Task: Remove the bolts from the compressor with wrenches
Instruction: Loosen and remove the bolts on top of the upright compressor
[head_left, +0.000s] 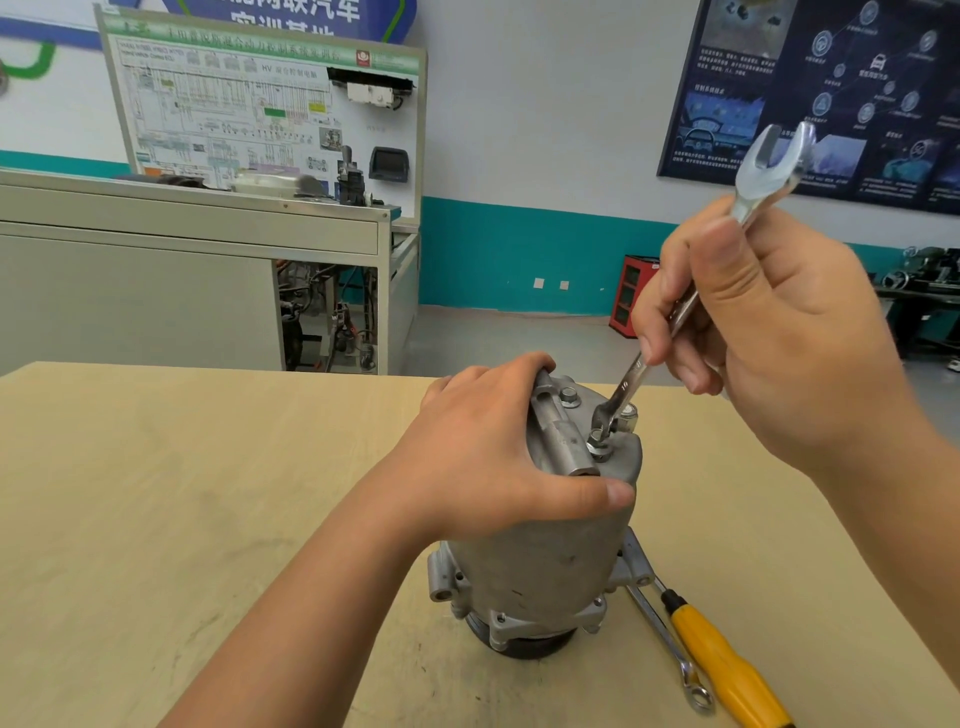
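Spare tools: a yellow-handled screwdriver and a second wrench lie on the surface, just right of the compressor's foot, not in use.
Task item: compressor stands upright on its pulley end near the middle of the surface, bolted end cap facing up.
Left hand: left hand is clamped round the top of the housing, thumb across the near side and fingers curled over the far edge. It acts as the brace.
Bolts: three show on the cap. The near bolt has the tool on it; the far-left bolt and the right bolt are seated and untouched.
Tool: wrench rises steeply up and to the right from the near bolt, its free open end high in the air.
Right hand: right hand grips the wrench shank mid-length, fingers wrapped round it.
Step in hand (judgement): breaking loose or spinning out the near bolt — early in the task, since all visible bolts sit in place.
Technique note: drop the handle closer to level so the head seats squarely on the flats. A steep angle risks slipping and rounding. Hold further out for leverage, and press down with the left hand so the body cannot twist.
Background: a wiring-diagram training board stands well beyond the surface.
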